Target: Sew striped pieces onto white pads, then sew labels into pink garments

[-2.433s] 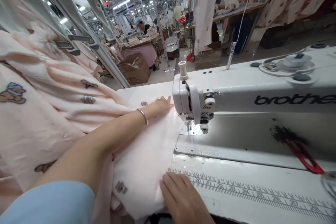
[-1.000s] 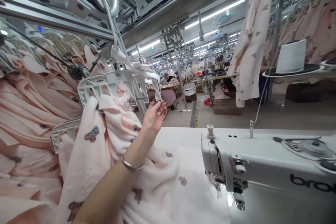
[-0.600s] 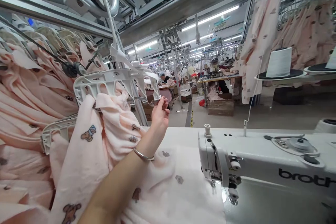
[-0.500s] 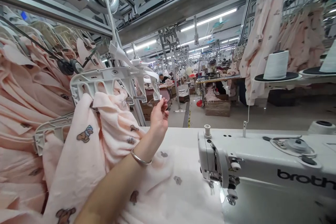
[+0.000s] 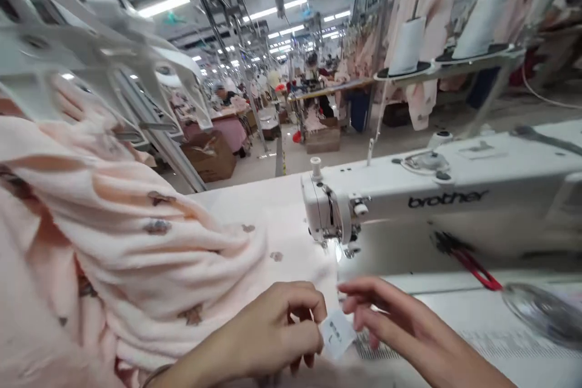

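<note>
In front of the sewing machine (image 5: pixel 330 212), my left hand (image 5: pixel 277 327) pinches a small white label (image 5: pixel 337 333) with dark printed marks. My right hand (image 5: pixel 391 315) is close by on the other side of the label, fingers apart and slightly curled; it seems to hold nothing. Pink fleece fabric (image 5: pixel 173 254) with little bear prints drapes from a white hanger (image 5: pixel 150 85) on the left and spreads over the table towards the needle area.
Red-handled snips (image 5: pixel 473 264) lie on the machine bed, blurred, with a clear rounded object (image 5: pixel 541 312) beside them. Thread cones (image 5: pixel 407 45) stand on a rack behind the machine. A metal post (image 5: pixel 157 133) rises at left. People work at tables farther back.
My left hand has come down from the hanger's end to the front of the machine, now with the label in its fingers. My right hand has entered the view. The camera has turned right and down.
</note>
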`<state>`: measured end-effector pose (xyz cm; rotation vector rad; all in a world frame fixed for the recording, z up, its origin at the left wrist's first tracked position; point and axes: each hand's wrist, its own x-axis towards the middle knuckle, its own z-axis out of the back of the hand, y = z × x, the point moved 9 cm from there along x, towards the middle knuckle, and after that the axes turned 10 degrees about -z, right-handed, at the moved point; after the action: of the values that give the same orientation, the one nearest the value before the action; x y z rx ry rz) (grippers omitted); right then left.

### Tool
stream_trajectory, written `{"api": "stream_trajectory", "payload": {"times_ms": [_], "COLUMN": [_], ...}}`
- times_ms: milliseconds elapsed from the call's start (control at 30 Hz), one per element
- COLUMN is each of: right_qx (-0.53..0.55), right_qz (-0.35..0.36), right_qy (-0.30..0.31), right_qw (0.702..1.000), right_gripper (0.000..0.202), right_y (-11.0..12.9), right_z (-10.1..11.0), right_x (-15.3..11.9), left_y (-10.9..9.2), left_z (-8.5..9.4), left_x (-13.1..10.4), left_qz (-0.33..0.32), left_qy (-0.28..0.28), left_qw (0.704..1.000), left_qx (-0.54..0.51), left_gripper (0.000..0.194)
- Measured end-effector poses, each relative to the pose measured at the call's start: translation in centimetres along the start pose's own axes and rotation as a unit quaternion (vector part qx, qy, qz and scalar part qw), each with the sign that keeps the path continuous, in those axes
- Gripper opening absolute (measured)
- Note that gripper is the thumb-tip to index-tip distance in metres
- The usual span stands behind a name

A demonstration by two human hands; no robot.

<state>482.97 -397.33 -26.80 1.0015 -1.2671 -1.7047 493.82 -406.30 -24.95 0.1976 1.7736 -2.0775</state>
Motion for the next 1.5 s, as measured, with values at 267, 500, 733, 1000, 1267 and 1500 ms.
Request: {"api": "stream_trajectory", "payload": {"times_ms": [267,500,733,1000,1267,1500], "right_qx": [0.081,0.067,0.076,0.056,0.054,-0.104], "right_qz": [-0.052,-0.069,-0.066,-0.09,-0.085,0.035], "right_qy": [0.024,-0.03,-0.038,-0.012,-0.016,-0.11], "right_qw": [0.995,0.995,0.994,0.994,0.995,0.988], "right_gripper": [0.025,0.026,0.025,0.024,0.025,0.016], "right_y": [1.3,1.3,0.9,0.4,1.1,0.4], "right_z": [-3.3,-2.8,-3.0,-3.1,-2.9,-2.0], "right_x": [1.3,0.9,0.8,0.8,1.2,-0.1], "left_y": [-0.5,1.3,1.5,2.4,2.6,0.4], "left_z": [1.3,1.1,1.0,1.0,1.2,3.5], "left_x": [-0.3,0.3,0.5,0.4,0.5,-0.2], "left_qz": [-0.105,-0.093,-0.097,-0.059,-0.076,-0.083], "left_qy": [-0.047,-0.129,-0.137,-0.148,-0.156,-0.192], "left_qw": [0.99,0.984,0.982,0.979,0.976,0.978], "left_qx": [0.08,-0.082,-0.091,-0.126,-0.134,-0.005], "left_gripper": [0.011,0.028,0.031,0.031,0.029,0.026]}}
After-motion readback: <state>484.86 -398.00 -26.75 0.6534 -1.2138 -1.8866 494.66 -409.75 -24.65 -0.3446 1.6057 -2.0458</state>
